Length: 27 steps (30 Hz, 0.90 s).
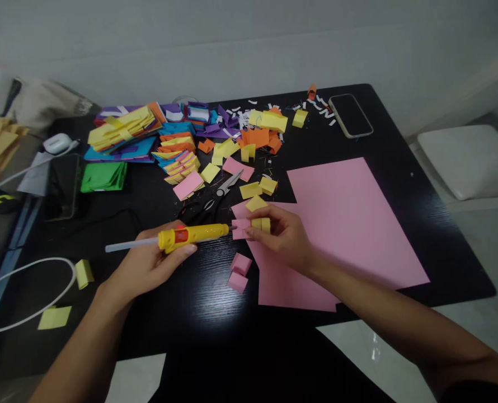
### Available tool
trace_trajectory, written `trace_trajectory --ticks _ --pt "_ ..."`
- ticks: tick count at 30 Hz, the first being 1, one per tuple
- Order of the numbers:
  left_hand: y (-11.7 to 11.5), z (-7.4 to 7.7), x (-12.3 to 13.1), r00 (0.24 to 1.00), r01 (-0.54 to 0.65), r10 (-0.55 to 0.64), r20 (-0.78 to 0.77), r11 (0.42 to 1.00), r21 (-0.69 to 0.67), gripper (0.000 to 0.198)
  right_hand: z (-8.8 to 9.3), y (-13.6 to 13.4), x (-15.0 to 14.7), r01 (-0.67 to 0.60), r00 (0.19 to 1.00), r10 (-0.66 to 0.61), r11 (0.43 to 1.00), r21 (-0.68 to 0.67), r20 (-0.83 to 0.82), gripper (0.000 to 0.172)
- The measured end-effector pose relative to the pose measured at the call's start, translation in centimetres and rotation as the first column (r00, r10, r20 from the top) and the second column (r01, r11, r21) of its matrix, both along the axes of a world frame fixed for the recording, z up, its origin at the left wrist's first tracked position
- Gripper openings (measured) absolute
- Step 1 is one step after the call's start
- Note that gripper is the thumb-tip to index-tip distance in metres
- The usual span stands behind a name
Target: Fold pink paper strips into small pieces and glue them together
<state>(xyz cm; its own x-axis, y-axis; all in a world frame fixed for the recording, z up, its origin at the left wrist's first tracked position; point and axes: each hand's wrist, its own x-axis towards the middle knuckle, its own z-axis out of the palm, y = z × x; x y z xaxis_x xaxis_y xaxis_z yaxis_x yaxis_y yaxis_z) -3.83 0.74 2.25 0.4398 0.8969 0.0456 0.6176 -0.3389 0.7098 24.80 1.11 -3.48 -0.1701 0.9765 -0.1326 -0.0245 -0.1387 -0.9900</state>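
My left hand [154, 260] is wrapped round a yellow hot glue gun [202, 232], with a whitish glue stick [131, 244] poking out of its back end. The gun's nozzle points right and meets the edge of a small folded pink paper piece [241, 229]. Between thumb and fingers, my right hand [285, 235] pinches this pink piece together with folded yellow paper [262, 225]. Whether the pink and yellow are joined is hidden by the fingers. Just below lie two folded pink paper pieces [240, 264] on the black table. Behind the gun rest open scissors [221, 192].
Large pink sheets [345, 224] lie under and beyond my right hand. Bundles of coloured folded paper [123, 129] and scraps crowd the back. A phone [350, 115] sits at back right, another phone [62, 187] at left. A white cable [70, 266] loops over the left side.
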Motion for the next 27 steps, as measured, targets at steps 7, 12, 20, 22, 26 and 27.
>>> trace_trajectory --ticks 7,12,20,22,26,27 --pt "-0.4 0.0 0.8 0.997 0.079 -0.079 -0.013 0.997 -0.006 0.023 0.1 0.1 -0.4 -0.010 0.985 -0.003 0.997 -0.076 -0.172 0.028" --pt "-0.3 0.0 1.8 0.994 0.106 -0.106 0.004 0.994 0.024 0.021 0.2 -0.1 -0.6 -0.019 0.979 -0.003 0.994 -0.107 -0.203 0.031" --pt "-0.3 -0.1 0.9 0.994 0.099 -0.096 -0.057 0.994 0.051 0.023 0.1 0.3 -0.2 0.028 0.997 -0.029 0.999 -0.015 -0.076 0.024" --pt "-0.2 0.2 0.6 0.994 0.091 -0.087 -0.072 0.994 0.056 0.024 0.1 0.5 -0.1 0.044 0.996 -0.045 0.999 -0.015 -0.081 0.024" --pt "-0.4 0.8 -0.1 0.989 0.075 -0.063 -0.130 0.992 0.096 0.023 0.2 0.8 0.2 0.046 0.982 -0.057 0.997 -0.067 -0.181 0.028" --pt "-0.6 0.9 -0.4 0.988 0.069 -0.054 -0.142 0.992 0.105 0.021 0.4 0.9 0.3 0.050 0.980 -0.063 0.996 -0.071 -0.187 0.029"
